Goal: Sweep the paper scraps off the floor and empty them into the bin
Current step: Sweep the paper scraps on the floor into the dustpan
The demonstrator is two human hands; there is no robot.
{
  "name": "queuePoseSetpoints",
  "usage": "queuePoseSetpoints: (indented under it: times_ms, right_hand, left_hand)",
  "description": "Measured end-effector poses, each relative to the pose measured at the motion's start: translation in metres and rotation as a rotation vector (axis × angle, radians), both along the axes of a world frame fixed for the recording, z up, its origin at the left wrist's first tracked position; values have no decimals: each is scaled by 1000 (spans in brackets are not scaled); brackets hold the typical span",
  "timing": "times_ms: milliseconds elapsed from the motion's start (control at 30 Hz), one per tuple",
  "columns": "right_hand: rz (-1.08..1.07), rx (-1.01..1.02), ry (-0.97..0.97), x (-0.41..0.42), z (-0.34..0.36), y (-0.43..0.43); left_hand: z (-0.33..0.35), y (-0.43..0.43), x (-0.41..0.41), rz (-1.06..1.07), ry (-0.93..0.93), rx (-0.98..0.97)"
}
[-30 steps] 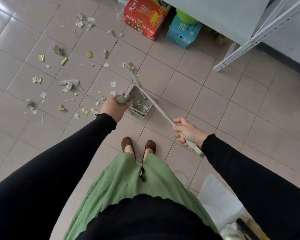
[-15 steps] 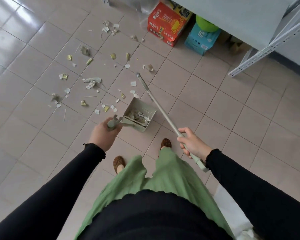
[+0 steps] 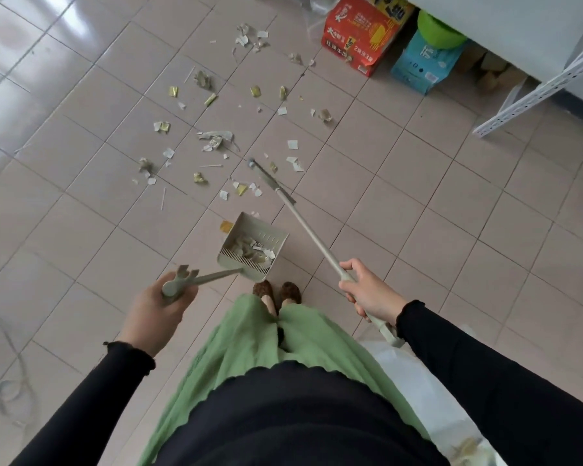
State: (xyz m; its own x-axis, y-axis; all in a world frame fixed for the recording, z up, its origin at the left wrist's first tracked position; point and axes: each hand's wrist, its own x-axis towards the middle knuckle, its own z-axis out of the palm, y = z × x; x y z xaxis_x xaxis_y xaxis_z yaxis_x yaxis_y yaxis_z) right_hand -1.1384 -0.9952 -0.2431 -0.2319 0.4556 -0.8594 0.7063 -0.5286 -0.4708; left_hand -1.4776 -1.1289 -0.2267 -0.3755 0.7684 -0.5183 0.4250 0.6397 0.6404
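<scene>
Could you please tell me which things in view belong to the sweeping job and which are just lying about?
For the job: paper scraps on the floor; dustpan, part-filled, held by the left hand; broom, held by the right hand.
Lying about: red box; blue box; green round thing; white rack leg.

The person is wearing a black top point(image 3: 283, 415) with frill-cuffed long sleeves point(image 3: 485, 381), loose green trousers point(image 3: 249, 331) and brown spotted flat shoes point(image 3: 290, 292).
</scene>
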Motion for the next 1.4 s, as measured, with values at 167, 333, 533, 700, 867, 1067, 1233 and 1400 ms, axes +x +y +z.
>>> queuePoseSetpoints:
  times_ms: [167,333,533,700,867,1067,1233,1400]
  right_hand:
    - [118,17,-44,-17,-4,-24]
    - [286,87,-170,-49,-13,-41]
    - [387,77,-283,-110,-45,-28]
    - [497,-52,-271,-142,-44,-46]
    - [393,-251,-197,-102,3,-59]
    - [502,-97,-204,-112,22,-78]
    - [392,-155,-180,-139,-23,-82]
    - [131,-255,-26,-100,-1,-84]
  left_hand:
    - [-2,-49,-45,156,-78,-60]
    - [-12,-75,-73,257,-110,-91]
    - [-39,-75,-100,277,-137,-137]
    - [-57,-62,-102,236,-114,-168]
    - [-59,-63,-95,166,-79,-161]
    - [-65,-74,-97,171,-103,-182]
    - [-65,-73,-99,201,-225,-192]
    - [-72,-68,-105,146,-187,-168]
